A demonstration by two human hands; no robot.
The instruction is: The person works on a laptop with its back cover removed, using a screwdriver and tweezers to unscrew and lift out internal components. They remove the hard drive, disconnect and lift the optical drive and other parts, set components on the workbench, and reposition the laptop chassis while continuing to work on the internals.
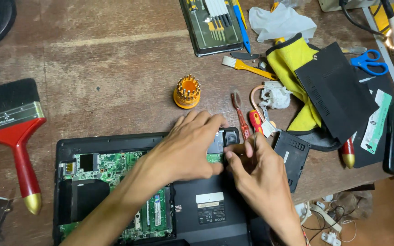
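Green circuit board (pixel 115 166) lies bare in the laptop (pixel 206 205); left hand (pixel 188 148) and right hand (pixel 256 171) pinch its corner.

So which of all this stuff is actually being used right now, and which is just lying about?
In use:
opened black laptop with green circuit board
left hand and right hand, both at its top right corner

Lying about:
orange round screwdriver-bit holder
red-handled wide black brush
blue-handled scissors
yellow cloth
old toothbrush
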